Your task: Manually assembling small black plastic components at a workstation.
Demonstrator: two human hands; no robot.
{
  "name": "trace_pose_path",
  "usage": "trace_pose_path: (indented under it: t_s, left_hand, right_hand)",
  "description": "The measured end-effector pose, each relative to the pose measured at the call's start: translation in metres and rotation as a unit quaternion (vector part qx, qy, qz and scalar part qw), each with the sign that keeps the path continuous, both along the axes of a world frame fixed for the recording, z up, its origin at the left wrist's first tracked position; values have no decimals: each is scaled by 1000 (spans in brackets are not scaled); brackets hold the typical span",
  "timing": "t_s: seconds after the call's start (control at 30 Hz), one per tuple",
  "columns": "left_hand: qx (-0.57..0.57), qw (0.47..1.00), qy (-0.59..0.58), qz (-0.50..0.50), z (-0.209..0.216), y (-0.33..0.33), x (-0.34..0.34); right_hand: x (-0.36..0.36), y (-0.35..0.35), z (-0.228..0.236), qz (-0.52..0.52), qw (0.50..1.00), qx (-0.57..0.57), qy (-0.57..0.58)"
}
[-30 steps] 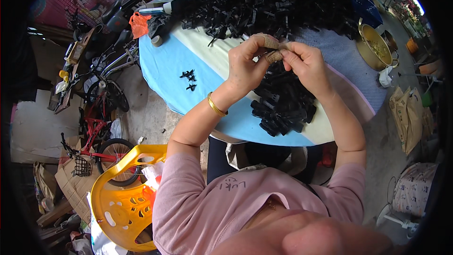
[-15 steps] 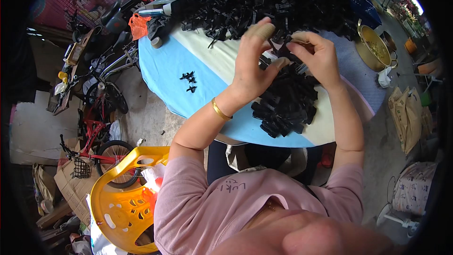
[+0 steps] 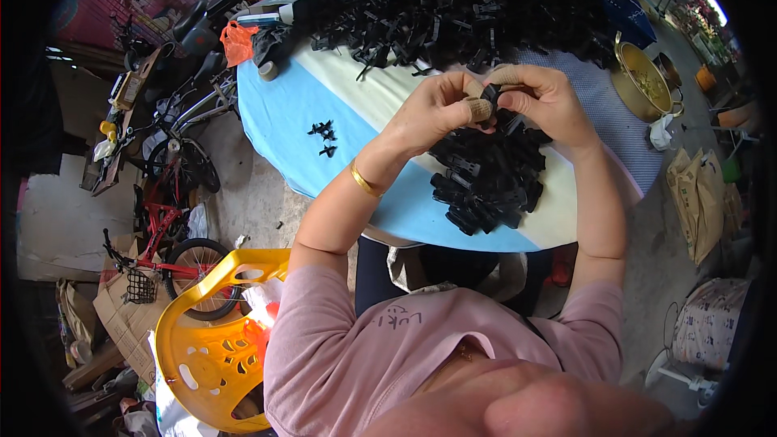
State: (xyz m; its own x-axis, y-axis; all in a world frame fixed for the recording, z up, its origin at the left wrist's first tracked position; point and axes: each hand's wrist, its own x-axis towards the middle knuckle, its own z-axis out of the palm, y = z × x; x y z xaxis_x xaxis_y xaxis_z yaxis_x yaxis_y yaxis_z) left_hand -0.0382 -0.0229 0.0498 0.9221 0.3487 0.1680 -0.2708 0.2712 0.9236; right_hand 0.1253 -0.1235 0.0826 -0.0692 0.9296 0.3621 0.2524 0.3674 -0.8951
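Note:
Both my hands meet over the table, between two heaps of black plastic pieces. My left hand (image 3: 447, 105) and my right hand (image 3: 541, 102) pinch one small black plastic piece (image 3: 490, 93) between their fingertips; its exact kind is too small to make out. Tan covers wrap some of my fingertips. Just below my hands lies a smaller pile of black plastic pieces (image 3: 490, 186). Beyond them spreads a large heap of similar black pieces (image 3: 461, 8). A few small black parts (image 3: 324, 136) lie apart on the blue stripe at the left.
A striped cloth covers the round table (image 3: 283, 133). On it, an orange bag (image 3: 238, 43) is at the far left, and a gold pot (image 3: 642, 81) stands by its right edge. A yellow plastic chair (image 3: 202, 348) is near my left side, with bicycles (image 3: 194, 275) beyond.
My left hand has come down and right, and its raised fingers have closed on the black piece against my right hand. The piles look the same.

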Motion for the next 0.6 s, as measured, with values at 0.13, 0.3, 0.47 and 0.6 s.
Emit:
trace_pose_path:
  t_s: [0.13, 0.3, 0.47, 0.6]
  left_hand:
    - [55, 987, -30, 147, 3, -7, 6]
    - [114, 967, -61, 221, -5, -9, 9]
    - [162, 960, -36, 224, -6, -12, 5]
    - [189, 938, -83, 277, -12, -13, 9]
  right_hand:
    - [0, 2, -8, -91, 996, -4, 10]
    - [-11, -2, -4, -127, 989, 12, -74]
    - [-15, -3, -6, -145, 985, -3, -90]
    - [-21, -3, -4, -160, 983, -18, -87]
